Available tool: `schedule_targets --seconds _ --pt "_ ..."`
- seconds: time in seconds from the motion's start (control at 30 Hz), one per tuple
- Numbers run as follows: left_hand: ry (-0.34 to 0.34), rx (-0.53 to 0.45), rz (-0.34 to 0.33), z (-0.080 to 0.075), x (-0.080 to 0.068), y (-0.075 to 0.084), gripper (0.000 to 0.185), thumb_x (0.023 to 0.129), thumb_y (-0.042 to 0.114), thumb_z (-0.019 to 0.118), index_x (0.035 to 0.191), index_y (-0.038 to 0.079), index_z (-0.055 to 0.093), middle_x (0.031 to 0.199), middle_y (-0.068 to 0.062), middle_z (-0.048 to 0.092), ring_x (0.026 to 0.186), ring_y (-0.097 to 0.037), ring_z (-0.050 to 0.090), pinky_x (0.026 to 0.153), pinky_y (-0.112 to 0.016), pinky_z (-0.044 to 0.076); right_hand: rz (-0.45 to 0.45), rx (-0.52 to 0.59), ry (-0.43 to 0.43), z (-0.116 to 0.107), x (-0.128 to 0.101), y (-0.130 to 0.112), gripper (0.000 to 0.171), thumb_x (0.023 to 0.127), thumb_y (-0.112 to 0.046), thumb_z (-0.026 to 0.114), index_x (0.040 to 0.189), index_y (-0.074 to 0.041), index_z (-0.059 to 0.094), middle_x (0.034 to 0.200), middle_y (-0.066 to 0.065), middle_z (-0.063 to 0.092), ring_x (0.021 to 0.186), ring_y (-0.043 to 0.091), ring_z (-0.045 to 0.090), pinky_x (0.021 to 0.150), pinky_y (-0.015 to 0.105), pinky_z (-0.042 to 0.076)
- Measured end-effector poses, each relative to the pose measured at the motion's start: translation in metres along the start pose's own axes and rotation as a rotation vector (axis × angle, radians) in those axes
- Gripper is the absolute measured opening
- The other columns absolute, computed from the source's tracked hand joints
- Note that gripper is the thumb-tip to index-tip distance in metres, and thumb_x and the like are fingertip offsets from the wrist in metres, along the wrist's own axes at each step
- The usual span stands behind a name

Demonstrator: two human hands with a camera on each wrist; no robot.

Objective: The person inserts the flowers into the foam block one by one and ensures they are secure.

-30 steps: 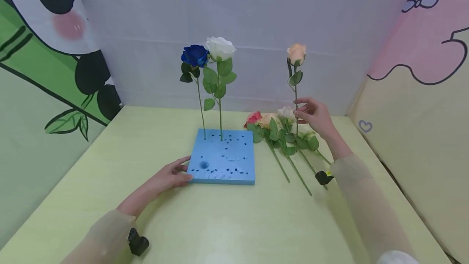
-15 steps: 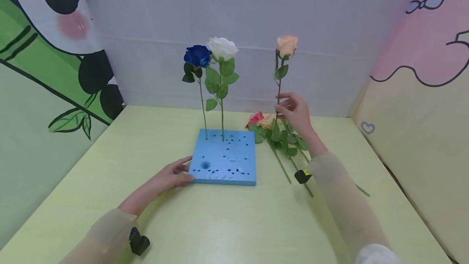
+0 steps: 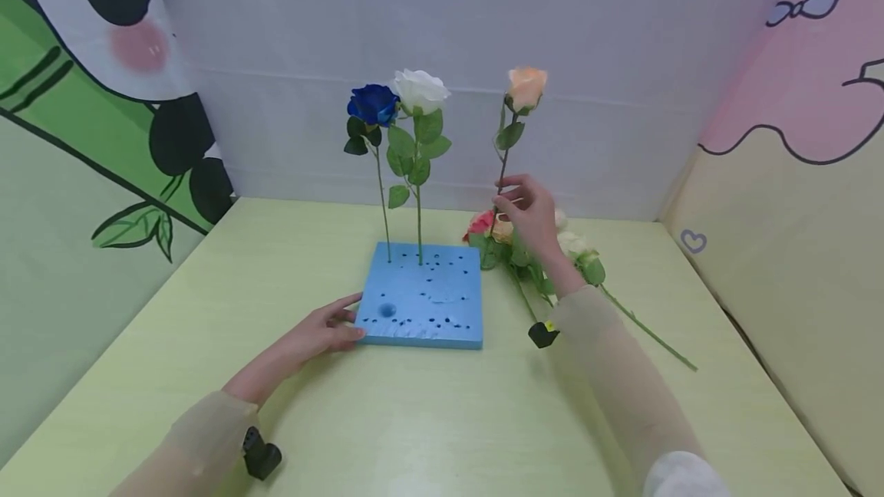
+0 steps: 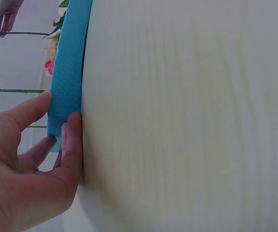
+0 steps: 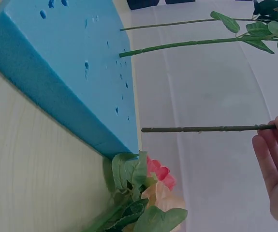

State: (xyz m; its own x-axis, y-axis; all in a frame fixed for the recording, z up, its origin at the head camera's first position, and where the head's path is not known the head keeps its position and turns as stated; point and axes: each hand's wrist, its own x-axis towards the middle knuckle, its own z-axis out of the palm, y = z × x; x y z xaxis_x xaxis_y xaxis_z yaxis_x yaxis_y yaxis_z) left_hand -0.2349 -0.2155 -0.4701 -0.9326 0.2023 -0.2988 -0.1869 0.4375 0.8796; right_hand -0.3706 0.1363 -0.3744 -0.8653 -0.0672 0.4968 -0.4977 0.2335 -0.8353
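My right hand [image 3: 528, 209] pinches the stem of a peach artificial rose [image 3: 527, 89], bloom upward, over the back right of the table. In the right wrist view the bare lower end of its stem [image 5: 192, 129] hangs just above the blue foam block [image 5: 56, 77]. My left hand [image 3: 324, 332] holds the near left corner of this block [image 3: 421, 290], thumb and fingers around the edge [image 4: 66, 72]. A blue rose [image 3: 373, 106] and a white rose [image 3: 420, 92] stand upright in holes along the block's back left.
Right of the block lies a pile of loose roses, with a red bloom [image 3: 479, 225], a peach bloom [image 3: 503, 231] and a white one [image 3: 572, 242]. One long green stem [image 3: 649, 336] points toward the front right. A pale backdrop [image 3: 304, 60] rises behind the table [image 3: 414, 420].
My right hand has carried the peach rose left toward the block, and its stem now leans slightly. The left hand stays at the block's corner.
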Motion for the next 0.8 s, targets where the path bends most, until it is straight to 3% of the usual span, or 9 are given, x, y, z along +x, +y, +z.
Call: schedule_targets --seconds 0.07,0.3,0.47,0.67,0.73,0.8 --pt "0.001 0.001 -0.005 0.000 0.001 0.000 0.080 0.091 0.028 0.071 0.157 0.018 0.028 0.139 -0.020 0.046 0.113 -0.025 0.057 0.095 -0.032 0.057 -0.004 0.007 0.005 0.005 -0.001 0.000 0.025 0.093 -0.006 0.067 0.117 0.000 0.064 0.095 0.025 0.069 0.078 0.037 0.071 0.068 0.029 0.062" --pt "0.006 0.016 0.005 0.000 0.001 0.000 0.078 0.091 0.028 0.071 0.157 0.017 0.029 0.138 -0.021 0.047 0.113 -0.025 0.056 0.096 -0.034 0.057 0.004 -0.018 -0.001 0.020 -0.001 0.000 0.024 0.091 -0.008 0.069 0.114 -0.003 0.066 0.095 0.025 0.070 0.064 0.004 0.066 0.065 0.022 0.059" --pt "0.004 0.011 0.010 0.001 0.000 0.000 0.078 0.091 0.026 0.070 0.157 0.017 0.028 0.138 -0.021 0.047 0.113 -0.026 0.057 0.096 -0.036 0.057 0.012 -0.048 -0.002 0.025 -0.005 -0.009 0.025 0.092 -0.010 0.068 0.115 0.000 0.066 0.096 0.028 0.070 0.062 -0.003 0.062 0.069 0.032 0.061" --pt "0.003 0.000 0.013 0.000 0.002 -0.001 0.078 0.091 0.026 0.070 0.157 0.017 0.029 0.137 -0.021 0.048 0.112 -0.025 0.057 0.095 -0.035 0.058 -0.031 -0.044 0.006 0.032 -0.001 0.001 0.025 0.092 -0.011 0.069 0.114 0.001 0.066 0.094 0.026 0.071 0.063 -0.001 0.064 0.066 0.036 0.062" --pt "0.003 -0.003 0.010 0.000 0.002 -0.001 0.078 0.091 0.026 0.070 0.157 0.017 0.029 0.137 -0.020 0.048 0.112 -0.025 0.056 0.095 -0.034 0.058 -0.049 -0.050 0.016 0.035 0.001 0.007 0.024 0.092 -0.013 0.069 0.113 -0.001 0.066 0.092 0.024 0.072 0.066 0.006 0.067 0.068 0.042 0.062" --pt "0.000 -0.001 0.011 0.000 0.002 -0.001 0.078 0.091 0.026 0.070 0.157 0.017 0.029 0.138 -0.020 0.047 0.113 -0.025 0.056 0.096 -0.034 0.058 -0.057 -0.060 0.026 0.038 0.002 0.007 0.022 0.092 -0.012 0.069 0.111 -0.001 0.067 0.091 0.023 0.072 0.070 0.020 0.071 0.067 0.039 0.062"
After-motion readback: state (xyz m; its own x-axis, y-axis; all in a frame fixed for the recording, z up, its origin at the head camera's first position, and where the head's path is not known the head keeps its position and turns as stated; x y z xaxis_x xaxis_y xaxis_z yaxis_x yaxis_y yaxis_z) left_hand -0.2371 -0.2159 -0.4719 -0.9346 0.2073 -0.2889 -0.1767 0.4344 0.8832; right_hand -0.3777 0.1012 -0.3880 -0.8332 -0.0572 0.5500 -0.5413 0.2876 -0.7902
